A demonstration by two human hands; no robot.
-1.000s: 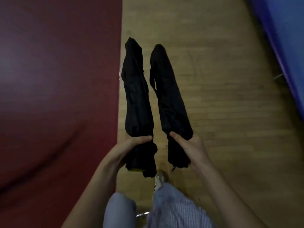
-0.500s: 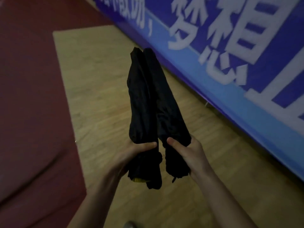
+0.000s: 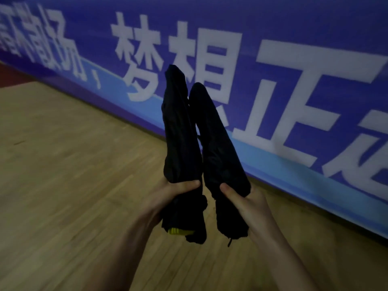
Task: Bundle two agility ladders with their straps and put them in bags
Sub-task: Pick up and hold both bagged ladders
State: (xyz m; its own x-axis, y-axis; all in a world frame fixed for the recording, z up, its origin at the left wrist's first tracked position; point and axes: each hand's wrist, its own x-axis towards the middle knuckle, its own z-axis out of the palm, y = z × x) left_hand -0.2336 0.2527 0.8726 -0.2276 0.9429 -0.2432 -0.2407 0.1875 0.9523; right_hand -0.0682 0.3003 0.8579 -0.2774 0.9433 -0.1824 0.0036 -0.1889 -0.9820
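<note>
Two long black bags stand upright side by side in front of me, their upper parts close together. My left hand (image 3: 170, 198) grips the left bag (image 3: 178, 131) near its lower end, thumb across the front. A bit of yellow ladder (image 3: 178, 231) pokes out of that bag's bottom opening. My right hand (image 3: 245, 203) grips the right bag (image 3: 216, 141) near its lower end, with a drawstring dangling below it. The ladders inside are otherwise hidden by the fabric.
A wooden floor (image 3: 63, 185) spreads below and to the left. A blue banner (image 3: 294, 80) with large white characters runs along the wall right behind the bags. A strip of red floor (image 3: 8, 74) shows at the far left.
My view has swung up and right from the red mat and floor toward the blue banner. The two bags came closer together and stay in the same grips.
</note>
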